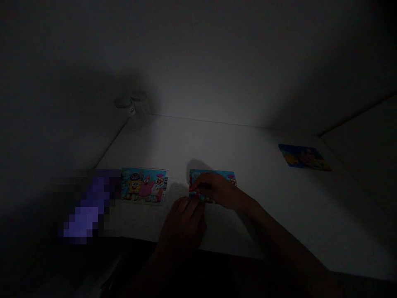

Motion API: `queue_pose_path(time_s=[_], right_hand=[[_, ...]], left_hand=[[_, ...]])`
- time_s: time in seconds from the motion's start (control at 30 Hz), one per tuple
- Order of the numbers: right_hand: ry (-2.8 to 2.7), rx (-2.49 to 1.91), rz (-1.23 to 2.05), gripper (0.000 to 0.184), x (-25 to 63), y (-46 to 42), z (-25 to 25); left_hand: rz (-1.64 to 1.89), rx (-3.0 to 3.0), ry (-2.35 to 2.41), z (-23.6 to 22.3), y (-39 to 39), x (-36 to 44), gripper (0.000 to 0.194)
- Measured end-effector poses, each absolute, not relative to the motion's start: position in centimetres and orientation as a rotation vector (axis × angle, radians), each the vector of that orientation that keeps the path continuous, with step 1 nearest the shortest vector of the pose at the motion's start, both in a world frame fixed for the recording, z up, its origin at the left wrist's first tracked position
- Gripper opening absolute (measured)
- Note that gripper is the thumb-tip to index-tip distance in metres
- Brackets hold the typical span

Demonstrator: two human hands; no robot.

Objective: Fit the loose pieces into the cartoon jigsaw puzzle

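The printed card (pixel 212 179) and the cartoon card (pixel 143 186) look like smooth coated paperboard with a slight sheen (hard to be sure in this dim light), and the far card (pixel 304 157) looks the same. The tabletop (pixel 198 140) is smooth, matt white laminate; the jars (pixel 133 108) at its back left corner look like clear glass.

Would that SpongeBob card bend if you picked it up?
The SpongeBob card probably resists bending somewhat: its edges lie flat, uncurled. It looks thin and light, so a push would likely slide it rather than roll it.
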State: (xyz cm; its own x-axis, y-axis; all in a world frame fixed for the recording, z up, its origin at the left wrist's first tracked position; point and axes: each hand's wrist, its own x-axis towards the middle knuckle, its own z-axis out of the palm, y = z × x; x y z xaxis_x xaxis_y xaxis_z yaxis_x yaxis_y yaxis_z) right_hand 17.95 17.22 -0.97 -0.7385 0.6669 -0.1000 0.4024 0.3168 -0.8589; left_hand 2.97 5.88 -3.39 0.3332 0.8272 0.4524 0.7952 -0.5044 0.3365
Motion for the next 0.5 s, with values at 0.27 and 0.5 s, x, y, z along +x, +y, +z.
queue_pose_path(time_s=[0.27, 0.5], right_hand=[[-2.334, -0.946, 1.331, 0.018, 18.0, 17.4, -1.7], [-2.399, -0.947, 1.234, 0.021, 17.9, 17.5, -2.2]], left_hand=[[0.901, 2.537, 1.555, -3.1, 5.8, 2.9, 0.024], [0.892, 2.533, 1.55, -3.3, 5.9, 3.0, 0.025]])
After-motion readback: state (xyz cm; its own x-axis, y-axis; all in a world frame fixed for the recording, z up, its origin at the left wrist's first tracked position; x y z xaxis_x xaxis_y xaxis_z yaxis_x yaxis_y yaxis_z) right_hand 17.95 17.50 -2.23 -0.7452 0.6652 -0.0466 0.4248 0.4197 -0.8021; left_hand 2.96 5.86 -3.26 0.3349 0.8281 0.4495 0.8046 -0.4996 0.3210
